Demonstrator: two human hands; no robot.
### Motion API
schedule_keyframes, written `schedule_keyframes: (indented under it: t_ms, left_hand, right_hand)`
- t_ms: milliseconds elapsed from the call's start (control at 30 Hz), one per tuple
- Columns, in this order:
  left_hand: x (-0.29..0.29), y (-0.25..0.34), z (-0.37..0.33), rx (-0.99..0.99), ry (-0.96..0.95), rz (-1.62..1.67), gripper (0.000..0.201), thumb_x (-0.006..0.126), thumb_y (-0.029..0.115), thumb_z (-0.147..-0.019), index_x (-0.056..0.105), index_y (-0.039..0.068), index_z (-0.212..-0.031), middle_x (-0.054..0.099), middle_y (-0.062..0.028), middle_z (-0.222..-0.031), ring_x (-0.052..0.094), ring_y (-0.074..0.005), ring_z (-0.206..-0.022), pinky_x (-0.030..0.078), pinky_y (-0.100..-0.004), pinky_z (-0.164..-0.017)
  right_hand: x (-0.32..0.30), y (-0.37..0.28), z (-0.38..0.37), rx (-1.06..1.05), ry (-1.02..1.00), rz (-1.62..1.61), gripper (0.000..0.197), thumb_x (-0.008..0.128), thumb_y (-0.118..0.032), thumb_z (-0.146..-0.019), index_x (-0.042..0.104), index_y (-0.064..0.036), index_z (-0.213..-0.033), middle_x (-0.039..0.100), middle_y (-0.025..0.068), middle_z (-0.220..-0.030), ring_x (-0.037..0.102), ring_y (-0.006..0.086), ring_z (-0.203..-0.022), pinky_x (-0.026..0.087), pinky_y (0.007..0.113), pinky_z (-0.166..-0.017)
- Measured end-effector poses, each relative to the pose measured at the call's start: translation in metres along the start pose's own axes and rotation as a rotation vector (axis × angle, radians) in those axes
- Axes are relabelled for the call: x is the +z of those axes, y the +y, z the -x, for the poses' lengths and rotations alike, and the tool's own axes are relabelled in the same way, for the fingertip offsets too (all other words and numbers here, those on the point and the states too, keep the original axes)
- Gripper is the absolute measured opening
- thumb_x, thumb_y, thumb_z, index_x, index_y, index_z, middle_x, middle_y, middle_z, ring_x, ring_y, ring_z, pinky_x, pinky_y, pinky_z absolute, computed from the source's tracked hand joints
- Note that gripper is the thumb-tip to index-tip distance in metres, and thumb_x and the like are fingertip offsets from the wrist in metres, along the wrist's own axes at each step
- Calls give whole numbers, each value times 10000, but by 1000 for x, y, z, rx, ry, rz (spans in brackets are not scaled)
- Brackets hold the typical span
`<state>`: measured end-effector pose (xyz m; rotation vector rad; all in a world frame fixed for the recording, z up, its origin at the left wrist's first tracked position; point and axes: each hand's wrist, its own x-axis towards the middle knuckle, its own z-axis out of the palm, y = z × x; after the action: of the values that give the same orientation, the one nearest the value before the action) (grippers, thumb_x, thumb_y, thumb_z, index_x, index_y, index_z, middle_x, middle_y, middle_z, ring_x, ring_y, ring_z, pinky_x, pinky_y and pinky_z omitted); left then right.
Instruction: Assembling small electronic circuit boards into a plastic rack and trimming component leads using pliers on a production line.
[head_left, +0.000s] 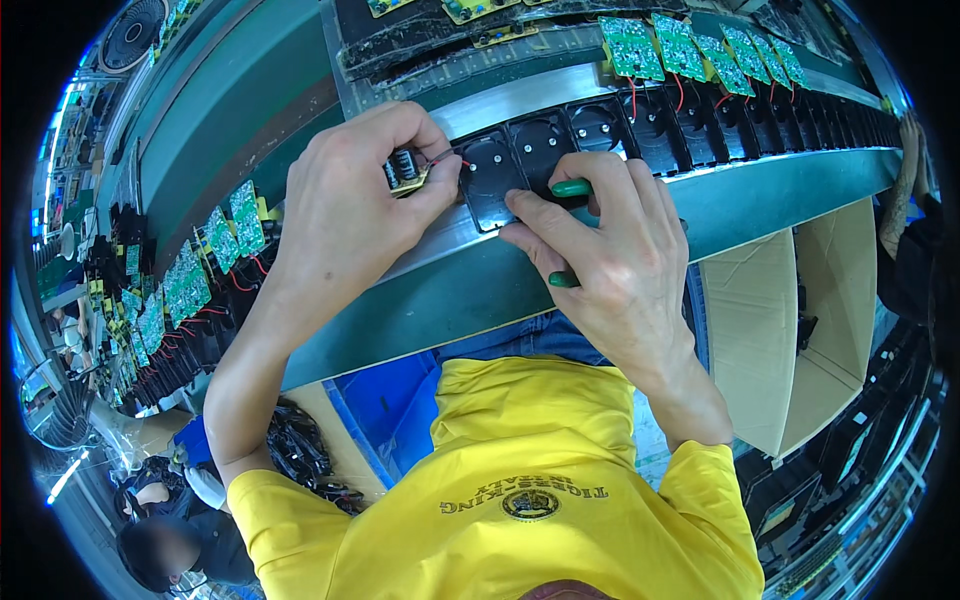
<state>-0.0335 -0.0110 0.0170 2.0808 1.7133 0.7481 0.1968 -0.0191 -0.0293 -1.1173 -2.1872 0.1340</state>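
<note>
My left hand (360,195) is closed, pinching a small circuit board (406,183) with dark round components on it. Thin red and dark wires run from beside its fingertips to the nearest black plastic housing (490,182). In the curled fingers of my right hand (625,240) is a tool with green handles (571,188), perhaps pliers or cutters; its working end is hidden. The right index fingertip rests at the right edge of that same housing, which shows a round recess and small metal contacts.
More black housings continue in a row along the metal strip (440,240) to the right, several with green circuit boards (632,50) on red wires. Wired boards (185,283) also line the left. Below the green bench edge stand an open cardboard box (750,330) and a blue bin (385,405).
</note>
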Motion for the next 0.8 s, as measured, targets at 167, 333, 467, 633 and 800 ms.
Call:
schedule_keyframes:
  t_ms: [167, 333, 467, 633, 800]
  left_hand:
    - [-7, 11, -6, -28, -81, -39, 66, 797, 25, -942, 739, 8, -968, 733, -13, -878, 592, -129, -783, 484, -274, -749]
    - [-14, 15, -13, 2, -177, -118, 73, 794, 23, -922, 747, 16, -978, 751, -30, -947, 630, -179, -814, 508, -308, -755]
    - [-18, -8, -15, 180, -220, -91, 60, 790, 51, -912, 763, 46, -965, 765, -34, -983, 695, -270, -842, 566, -374, -770]
    - [-27, -17, -26, 450, -274, -242, 107, 792, 48, -907, 782, 81, -1008, 739, -9, -1063, 697, -240, -922, 562, -351, -772]
    - [-22, -34, -28, 603, -208, -333, 169, 777, 8, -901, 797, 88, -1048, 712, -18, -1044, 654, -242, -879, 536, -349, -784]
  right_hand:
    - [0, 2, 0, -7, -5, 3, 220, 965, -195, -843, 903, -139, -1046, 665, 40, -1181, 584, 211, -923, 536, 342, -801]
    - [-8, 0, -2, 5, -35, -62, 416, 992, -219, -812, 872, -139, -1202, 663, 41, -1177, 574, 187, -907, 524, 323, -794]
    - [-34, -11, -26, 111, -16, -566, 639, 972, -284, -863, 759, -112, -1441, 653, 39, -1064, 525, 150, -822, 470, 291, -755]
    - [-19, 17, -64, 222, 53, -1546, 446, 651, -459, -1129, 716, -77, -1349, 555, 15, -886, 432, 137, -734, 373, 284, -686]
    - [35, -14, -99, 499, 411, -1649, 505, 396, -463, -1222, 637, -43, -1079, 588, 44, -822, 507, 138, -700, 434, 281, -678]
